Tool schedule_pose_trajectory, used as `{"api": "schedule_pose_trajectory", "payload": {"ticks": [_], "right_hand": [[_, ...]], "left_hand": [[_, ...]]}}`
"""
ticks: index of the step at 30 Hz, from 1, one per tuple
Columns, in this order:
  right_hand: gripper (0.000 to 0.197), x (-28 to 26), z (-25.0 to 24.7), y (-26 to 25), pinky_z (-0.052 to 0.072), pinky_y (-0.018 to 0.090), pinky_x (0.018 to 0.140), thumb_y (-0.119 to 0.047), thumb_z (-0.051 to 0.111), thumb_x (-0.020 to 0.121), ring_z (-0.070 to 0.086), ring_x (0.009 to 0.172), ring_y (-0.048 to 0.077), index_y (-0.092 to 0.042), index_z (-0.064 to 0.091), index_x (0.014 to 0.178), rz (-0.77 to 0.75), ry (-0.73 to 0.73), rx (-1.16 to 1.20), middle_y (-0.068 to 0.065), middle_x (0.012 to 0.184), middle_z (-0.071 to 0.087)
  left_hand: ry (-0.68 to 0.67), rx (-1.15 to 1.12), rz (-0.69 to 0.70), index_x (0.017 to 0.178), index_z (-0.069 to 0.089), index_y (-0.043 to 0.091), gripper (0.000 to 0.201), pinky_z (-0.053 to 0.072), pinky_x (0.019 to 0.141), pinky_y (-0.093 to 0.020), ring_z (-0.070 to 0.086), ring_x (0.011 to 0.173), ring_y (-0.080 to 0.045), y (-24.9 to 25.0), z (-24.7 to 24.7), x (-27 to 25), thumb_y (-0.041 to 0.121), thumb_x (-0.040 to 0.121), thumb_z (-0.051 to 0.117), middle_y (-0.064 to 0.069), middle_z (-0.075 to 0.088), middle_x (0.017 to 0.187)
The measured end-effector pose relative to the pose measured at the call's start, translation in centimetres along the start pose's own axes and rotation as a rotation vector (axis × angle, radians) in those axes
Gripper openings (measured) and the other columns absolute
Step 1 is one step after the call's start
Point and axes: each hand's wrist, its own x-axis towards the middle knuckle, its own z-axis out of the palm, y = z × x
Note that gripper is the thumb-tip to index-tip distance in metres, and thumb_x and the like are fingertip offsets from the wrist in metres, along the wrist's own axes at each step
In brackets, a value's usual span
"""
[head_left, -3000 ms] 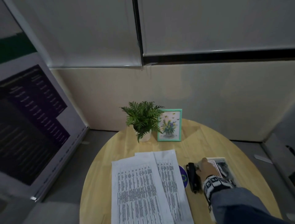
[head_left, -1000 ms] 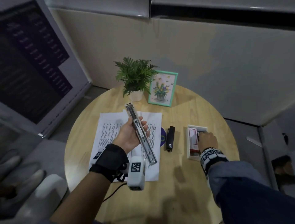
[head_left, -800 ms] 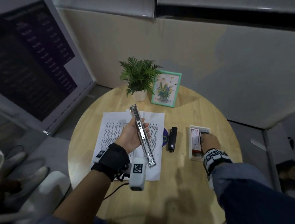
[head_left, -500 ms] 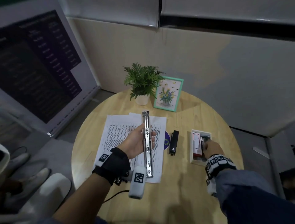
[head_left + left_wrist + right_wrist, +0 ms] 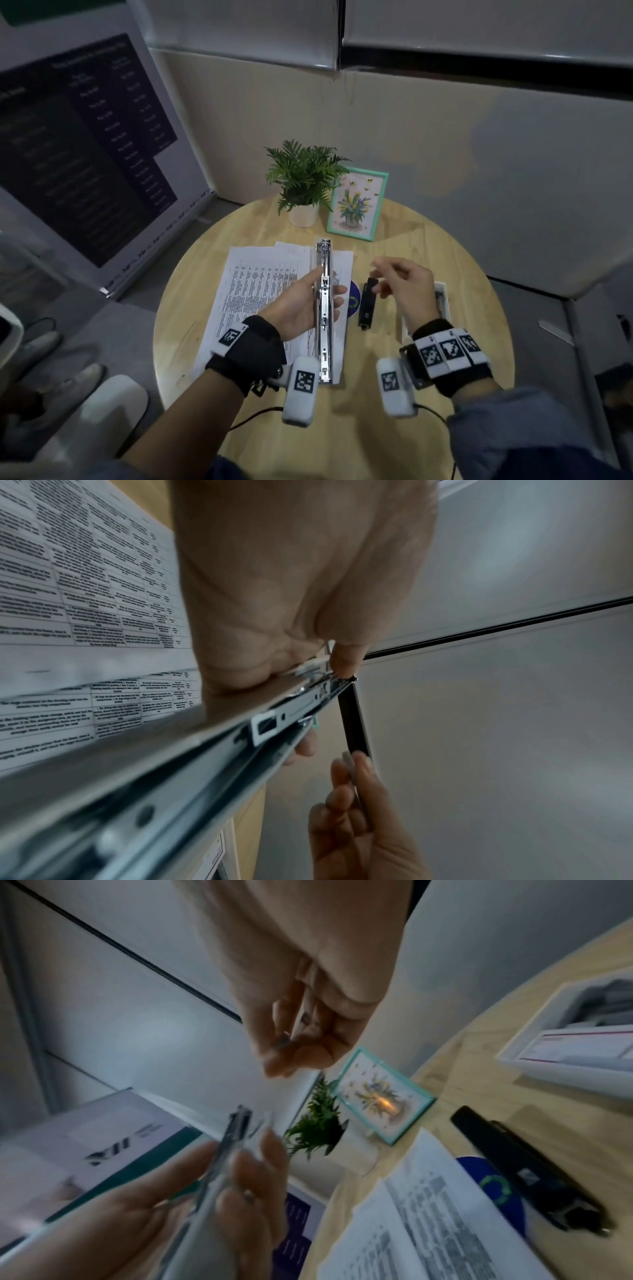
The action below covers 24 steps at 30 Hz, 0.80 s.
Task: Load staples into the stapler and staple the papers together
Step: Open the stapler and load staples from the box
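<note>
My left hand (image 5: 308, 301) grips a long silver metal stapler (image 5: 324, 308) above the printed papers (image 5: 260, 291), its open channel facing up and its tip pointing away from me. My right hand (image 5: 394, 281) hovers just right of it over the table, thumb and fingers pinching a thin pale strip of staples (image 5: 298, 1020). The white staple box (image 5: 440, 298) lies behind that hand, partly hidden. Close up, the stapler (image 5: 205, 764) runs under my left palm, and my right fingers (image 5: 352, 804) sit close beside it.
A black stapler-shaped object (image 5: 367, 303) and a blue disc (image 5: 352, 301) lie between the papers and the box. A potted plant (image 5: 305, 178) and a teal picture frame (image 5: 358, 205) stand at the back of the round wooden table (image 5: 411, 428). A poster board leans at left.
My right hand has lifted out of the staple box and moved left toward the stapler with a strip pinched. My left hand turned the stapler from slanted to pointing straight away.
</note>
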Motion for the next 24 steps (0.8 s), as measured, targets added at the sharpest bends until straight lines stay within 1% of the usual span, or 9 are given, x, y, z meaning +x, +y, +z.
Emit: {"api": "schedule_pose_trajectory", "payload": {"ticks": [4,8,10,12,13,16,19,21,24], "right_hand": [[0.024,-1.3,1.6,-0.9,0.054,0.019,0.057,-0.005,0.065,0.084,0.063,0.053,0.005,-0.005,0.058,0.107,-0.069,-0.156,-0.035,0.007,0.077,0.065],[0.012,-1.0,2.0,-1.8,0.052,0.018,0.063,-0.003,0.066,0.082,0.060,0.061,-0.001,-0.010,0.068,0.092,-0.295,-0.233,-0.271,-0.007,0.078,0.067],[0.017,-0.9,2.4,-2.2,0.054,0.020,0.062,-0.004,0.064,0.084,0.059,0.065,0.003,-0.015,0.071,0.095,-0.378,-0.266,-0.359,-0.012,0.083,0.065],[0.022,-0.9,2.9,-2.5,0.056,0.024,0.065,-0.005,0.063,0.085,0.059,0.070,0.010,-0.012,0.069,0.104,-0.409,-0.286,-0.386,-0.009,0.082,0.062],[0.024,-0.8,3.1,-2.5,0.055,0.021,0.068,-0.005,0.064,0.084,0.059,0.071,0.010,-0.011,0.068,0.107,-0.420,-0.286,-0.396,-0.009,0.080,0.061],[0.017,-0.9,3.5,-2.5,0.047,0.007,0.069,-0.008,0.065,0.083,0.057,0.073,-0.004,-0.009,0.069,0.100,-0.469,-0.276,-0.491,-0.011,0.079,0.062],[0.016,-1.1,3.4,-2.5,0.046,0.004,0.069,-0.006,0.064,0.085,0.059,0.078,0.000,-0.006,0.071,0.099,-0.494,-0.269,-0.521,-0.005,0.088,0.065],[0.017,-1.2,3.3,-2.5,0.048,0.009,0.072,-0.007,0.064,0.085,0.062,0.083,0.008,-0.007,0.071,0.100,-0.508,-0.254,-0.530,0.000,0.092,0.069],[0.015,-1.1,3.2,-2.4,0.053,0.028,0.076,-0.011,0.065,0.084,0.065,0.089,0.015,-0.011,0.072,0.098,-0.539,-0.222,-0.549,0.002,0.095,0.072]], "left_hand": [[-0.006,0.065,-0.010,0.112,0.051,0.004,0.046,0.050,0.060,-0.028,0.055,0.064,-0.016,-0.3,-0.3,-0.2,0.044,0.100,0.030,-0.007,0.059,0.084],[-0.036,0.106,0.065,0.128,0.042,0.015,0.035,0.048,0.058,-0.031,0.057,0.069,-0.017,-0.5,-0.7,-0.6,0.035,0.102,0.032,-0.006,0.057,0.096],[-0.052,0.143,0.077,0.132,0.040,0.021,0.034,0.048,0.057,-0.031,0.057,0.071,-0.018,-0.5,-0.6,-1.0,0.033,0.101,0.034,-0.007,0.055,0.098],[-0.060,0.162,0.076,0.132,0.039,0.021,0.033,0.048,0.055,-0.030,0.057,0.071,-0.019,-0.6,-0.5,-1.1,0.032,0.101,0.035,-0.008,0.054,0.099],[-0.057,0.162,0.072,0.131,0.039,0.021,0.032,0.048,0.054,-0.030,0.057,0.070,-0.019,-0.7,-0.4,-1.1,0.032,0.102,0.034,-0.008,0.054,0.099],[-0.052,0.154,0.067,0.126,0.041,0.022,0.028,0.048,0.053,-0.030,0.058,0.067,-0.018,-0.9,-0.2,-1.2,0.034,0.101,0.035,-0.008,0.055,0.097],[-0.041,0.183,0.076,0.125,0.040,0.021,0.030,0.047,0.054,-0.030,0.056,0.068,-0.017,-1.1,0.0,-1.4,0.036,0.101,0.035,-0.007,0.055,0.095],[-0.039,0.203,0.080,0.123,0.040,0.021,0.028,0.047,0.055,-0.030,0.056,0.069,-0.018,-1.1,0.2,-1.5,0.037,0.101,0.034,-0.007,0.055,0.094],[-0.036,0.215,0.076,0.123,0.040,0.021,0.027,0.048,0.056,-0.030,0.056,0.071,-0.018,-1.1,0.3,-1.6,0.036,0.101,0.033,-0.006,0.057,0.094]]}}
